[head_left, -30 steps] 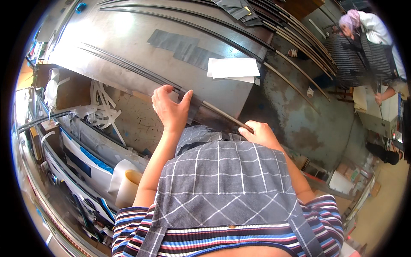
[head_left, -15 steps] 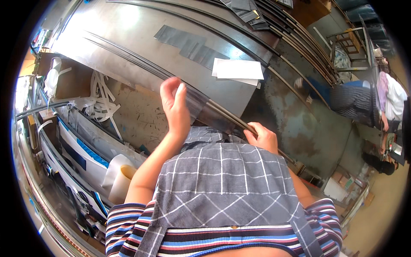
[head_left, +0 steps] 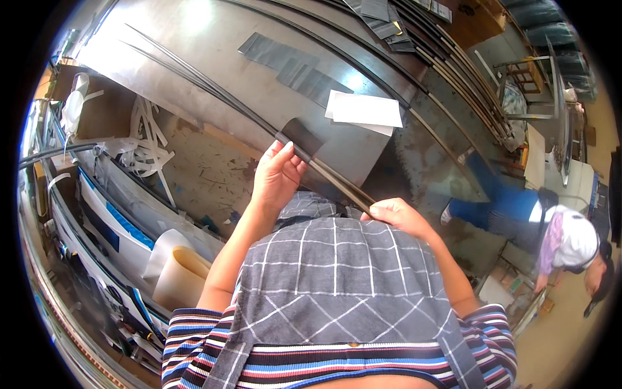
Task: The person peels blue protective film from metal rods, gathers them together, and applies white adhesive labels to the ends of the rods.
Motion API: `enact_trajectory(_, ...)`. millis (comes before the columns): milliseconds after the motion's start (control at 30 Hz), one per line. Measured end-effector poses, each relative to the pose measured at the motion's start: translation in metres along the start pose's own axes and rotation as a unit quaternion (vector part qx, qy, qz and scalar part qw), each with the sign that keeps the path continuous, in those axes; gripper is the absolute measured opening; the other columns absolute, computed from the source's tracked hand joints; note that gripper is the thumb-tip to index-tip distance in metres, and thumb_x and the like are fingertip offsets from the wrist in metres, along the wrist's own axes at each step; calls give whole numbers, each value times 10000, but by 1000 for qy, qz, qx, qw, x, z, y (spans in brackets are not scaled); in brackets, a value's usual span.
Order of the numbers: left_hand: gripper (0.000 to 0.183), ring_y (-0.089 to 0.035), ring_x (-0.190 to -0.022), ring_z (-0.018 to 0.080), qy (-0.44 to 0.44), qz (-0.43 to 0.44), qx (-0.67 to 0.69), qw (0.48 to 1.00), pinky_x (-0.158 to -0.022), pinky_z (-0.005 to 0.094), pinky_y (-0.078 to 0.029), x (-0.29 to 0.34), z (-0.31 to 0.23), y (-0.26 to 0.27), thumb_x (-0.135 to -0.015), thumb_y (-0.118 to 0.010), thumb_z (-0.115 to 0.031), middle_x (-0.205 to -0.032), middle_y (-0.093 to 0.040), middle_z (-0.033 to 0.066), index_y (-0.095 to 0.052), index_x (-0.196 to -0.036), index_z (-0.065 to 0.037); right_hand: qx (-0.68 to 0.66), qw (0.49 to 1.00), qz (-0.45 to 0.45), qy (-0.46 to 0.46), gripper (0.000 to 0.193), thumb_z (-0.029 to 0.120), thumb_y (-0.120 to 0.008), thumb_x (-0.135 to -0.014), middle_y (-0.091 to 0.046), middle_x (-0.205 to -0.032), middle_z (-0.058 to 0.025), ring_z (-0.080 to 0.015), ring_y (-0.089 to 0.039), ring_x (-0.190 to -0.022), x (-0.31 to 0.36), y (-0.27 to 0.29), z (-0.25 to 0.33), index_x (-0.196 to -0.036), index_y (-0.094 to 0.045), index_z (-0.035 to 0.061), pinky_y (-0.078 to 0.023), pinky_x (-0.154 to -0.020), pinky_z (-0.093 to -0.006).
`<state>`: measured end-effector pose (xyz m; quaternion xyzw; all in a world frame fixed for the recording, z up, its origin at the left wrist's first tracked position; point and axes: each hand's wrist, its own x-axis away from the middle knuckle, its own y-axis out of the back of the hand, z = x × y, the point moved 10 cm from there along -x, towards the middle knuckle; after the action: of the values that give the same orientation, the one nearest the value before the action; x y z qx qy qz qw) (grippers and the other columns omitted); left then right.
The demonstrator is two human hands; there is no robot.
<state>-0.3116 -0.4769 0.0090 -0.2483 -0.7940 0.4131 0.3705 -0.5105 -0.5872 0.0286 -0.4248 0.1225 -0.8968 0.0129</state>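
Note:
Long, thin dark strips (head_left: 236,104) run together slantwise over the near table edge, black toward the far left and brownish near me. A piece of dark, see-through plastic film (head_left: 304,133) lies around or against them; one flap spreads onto the table. My left hand (head_left: 275,174) is closed on the strips at the film, thumb on top and fingertips curled beneath. Farther down to the right, my right hand (head_left: 398,217) grips the brownish ends of the strips, its thumb lying along them. Its other fingers are partly hidden.
Grey film pieces (head_left: 278,58) and white paper sheets (head_left: 365,110) lie on the metal table (head_left: 194,52). More long strips (head_left: 324,39) cross it behind. Tangled white bands (head_left: 152,139) and a cream roll (head_left: 181,272) are at left. Another person (head_left: 570,236) bends at right.
My left hand has come down from a raised position above the strips and closed on them at the film. The film's flap now sticks out beyond them. The other person has moved nearer.

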Motion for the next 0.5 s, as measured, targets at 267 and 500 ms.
enact_trajectory(267,171,-638,-935,149,-16,14,-22,1000,-844,299,-517,-5,-4,5,-936,-554,-98,-1056,-651,65,-568,-1097,-43,-42,999,-34,5,324,301,-590,-935,-643,-794,4,-66,-571,-743,-3,2,2,-962,-680,-9,-466,-698,-224)
enact_trajectory(500,137,-631,-901,119,-23,-20,-38,999,-813,273,-510,-5,-9,7,-927,-579,-102,-1022,-656,41,-585,-1057,-61,-16,998,-54,8,344,328,-594,-931,-629,-774,13,-60,-539,-693,-8,1,10,-903,-682,-4,-440,-639,-230)
